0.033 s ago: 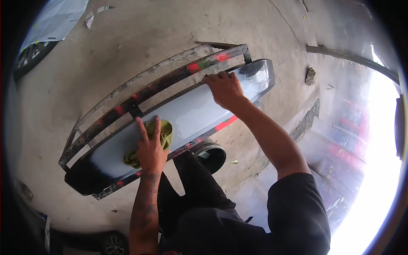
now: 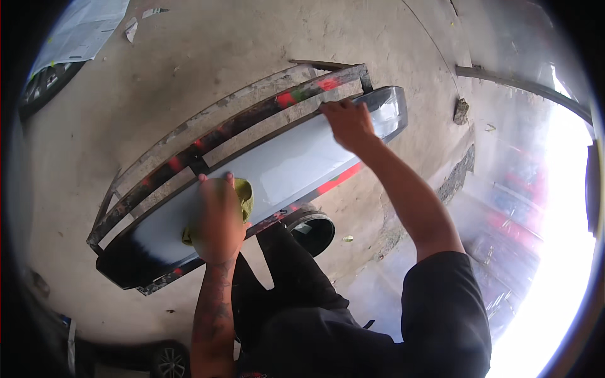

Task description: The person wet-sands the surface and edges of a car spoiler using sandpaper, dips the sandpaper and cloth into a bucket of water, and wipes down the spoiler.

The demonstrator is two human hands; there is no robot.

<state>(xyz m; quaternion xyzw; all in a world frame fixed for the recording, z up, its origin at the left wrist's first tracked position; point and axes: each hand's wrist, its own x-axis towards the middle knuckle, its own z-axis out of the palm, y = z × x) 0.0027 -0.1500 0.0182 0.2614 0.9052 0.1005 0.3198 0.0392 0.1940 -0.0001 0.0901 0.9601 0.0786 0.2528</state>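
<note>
A long, slightly curved panel (image 2: 287, 160), grey in the middle and black toward its ends, lies across a metal stand (image 2: 230, 129) with black, red and green paint marks. My left hand (image 2: 219, 220) presses a bunched green cloth (image 2: 246, 196) onto the panel's left half. Its middle is blurred; two fingertips stretch past the cloth toward the far edge. My right hand (image 2: 350, 123) lies farther right, with its fingers bent over the panel's far edge. The panel's surface has glossy patches near its right end.
A dark bucket (image 2: 311, 233) stands on the concrete floor (image 2: 189, 57) by my legs. A wheel (image 2: 170, 362) shows at the lower left, another wheel (image 2: 50, 82) at the upper left. A stone-like lump (image 2: 461, 111) sits to the right, near strong light.
My right hand has slid right along the panel's far edge. My left hand and the cloth have shifted very slightly left. The panel and stand stay in place.
</note>
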